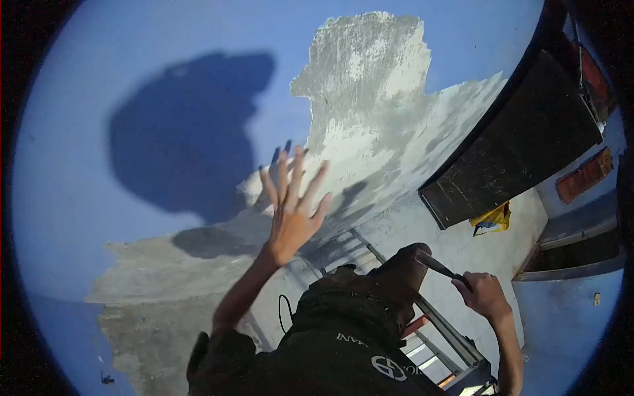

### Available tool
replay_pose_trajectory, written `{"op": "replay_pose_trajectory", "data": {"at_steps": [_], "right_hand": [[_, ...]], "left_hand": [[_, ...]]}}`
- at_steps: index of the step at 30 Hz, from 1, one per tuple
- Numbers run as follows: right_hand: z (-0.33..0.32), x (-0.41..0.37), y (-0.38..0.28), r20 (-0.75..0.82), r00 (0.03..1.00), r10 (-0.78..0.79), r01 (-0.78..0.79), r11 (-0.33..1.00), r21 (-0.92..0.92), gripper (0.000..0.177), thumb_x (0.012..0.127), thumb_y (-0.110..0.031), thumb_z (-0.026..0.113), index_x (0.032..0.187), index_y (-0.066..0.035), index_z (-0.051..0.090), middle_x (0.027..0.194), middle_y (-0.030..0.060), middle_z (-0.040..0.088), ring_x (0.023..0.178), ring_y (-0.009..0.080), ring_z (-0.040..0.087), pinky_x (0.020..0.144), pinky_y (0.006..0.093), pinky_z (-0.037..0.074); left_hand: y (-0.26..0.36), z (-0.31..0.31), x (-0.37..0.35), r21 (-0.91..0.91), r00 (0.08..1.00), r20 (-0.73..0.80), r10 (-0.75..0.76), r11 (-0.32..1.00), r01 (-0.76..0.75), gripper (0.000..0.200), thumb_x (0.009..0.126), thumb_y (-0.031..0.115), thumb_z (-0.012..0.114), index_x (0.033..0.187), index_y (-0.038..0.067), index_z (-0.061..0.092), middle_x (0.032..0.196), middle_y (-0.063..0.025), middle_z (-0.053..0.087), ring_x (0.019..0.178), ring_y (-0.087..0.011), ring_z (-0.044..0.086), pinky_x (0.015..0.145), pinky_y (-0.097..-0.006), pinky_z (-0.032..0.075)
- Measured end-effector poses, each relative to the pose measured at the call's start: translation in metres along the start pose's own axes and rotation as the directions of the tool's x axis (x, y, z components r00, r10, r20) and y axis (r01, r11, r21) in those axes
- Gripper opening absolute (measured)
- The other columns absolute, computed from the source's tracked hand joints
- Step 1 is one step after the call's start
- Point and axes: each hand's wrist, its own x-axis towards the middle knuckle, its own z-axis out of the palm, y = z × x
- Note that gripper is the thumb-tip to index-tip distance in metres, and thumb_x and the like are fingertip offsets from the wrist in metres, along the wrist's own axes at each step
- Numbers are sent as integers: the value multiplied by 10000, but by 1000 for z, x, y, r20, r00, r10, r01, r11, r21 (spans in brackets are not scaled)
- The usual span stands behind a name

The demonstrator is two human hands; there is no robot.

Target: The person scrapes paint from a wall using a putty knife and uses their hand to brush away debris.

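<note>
- Fingers (296, 175) of our left hand (291, 223): spread, raised before the blue wall (59, 165); contact we cannot tell.
- Step, we judge: wall scraping, blade not applied; next move calls for bringing it up to the stripped patch (370, 86).
- Scraper (437, 266): at our knee (406, 257), off the wall; grey blade, dark handle.
- Our right hand (488, 295): fingers curled round that handle.

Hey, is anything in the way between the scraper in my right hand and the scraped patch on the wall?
Your knee shows right at the tip of the scraper; whether they touch is unclear. Your left hand is spread in front of part of the scraped patch. Nothing else visible blocks it.
</note>
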Motion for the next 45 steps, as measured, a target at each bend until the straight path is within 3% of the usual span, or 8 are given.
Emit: {"op": "replay_pose_trajectory", "data": {"at_steps": [5,7,8,11,14,19,23,45], "right_hand": [[-13,53,-16,-100,969,-224,227,974,23,321,897,-272,622,746,10,595,720,200,576,710,399,577,631,462,461],[-20,87,-28,-255,899,-355,393,912,116,296,902,-235,618,799,42,597,822,233,566,780,411,565,671,459,456],[-20,104,-37,-376,839,-394,464,878,116,257,905,-208,611,855,44,617,861,238,579,807,412,571,686,442,461],[-29,142,-72,-367,845,-389,509,797,325,317,948,-245,560,894,63,610,839,170,618,783,327,622,690,383,489],[-7,165,-109,7,933,-359,117,322,939,382,1016,-357,417,969,-1,550,787,79,614,636,116,625,527,250,461],[71,206,-171,-2,952,-306,78,237,968,362,1016,-351,417,908,-20,518,607,29,518,483,92,480,439,265,384],[131,222,-193,-256,963,-84,264,95,960,357,1024,-322,396,891,-15,522,559,-5,447,439,73,393,415,253,335],[112,241,-182,-292,956,-1,287,191,939,370,1023,-245,405,798,12,548,515,-1,472,425,66,417,407,249,324]], "left_hand": [[-12,23,55,225,983,-152,-104,965,137,580,884,327,620,1421,230,424,1560,-144,169,1445,-343,114,1124,-621,37],[-23,69,33,586,944,257,205,744,-321,527,916,390,569,1394,196,460,1518,-148,286,1407,-302,260,1115,-617,137],[-14,74,23,61,846,524,100,986,-155,512,934,400,542,1390,181,462,1479,-152,350,1363,-286,339,1102,-579,214],[12,64,-9,-684,668,705,240,480,549,549,994,455,407,1383,70,444,1347,-156,505,1263,-280,476,1018,-372,412],[14,70,-18,-813,861,504,-71,299,500,597,1010,471,334,1392,15,398,1317,-162,520,1244,-268,494,996,-386,422],[18,58,50,-946,867,323,-380,-161,282,557,1018,403,342,1351,-44,347,1183,-217,575,1041,-302,625,872,-389,525],[23,58,53,-891,768,424,-480,-68,450,636,1005,464,337,1292,-102,366,1101,-254,610,805,-311,692,514,-333,575],[29,65,75,-922,773,386,-504,-197,332,515,1027,373,324,1229,-95,391,1076,-237,615,802,-296,691,455,-303,547]]}}
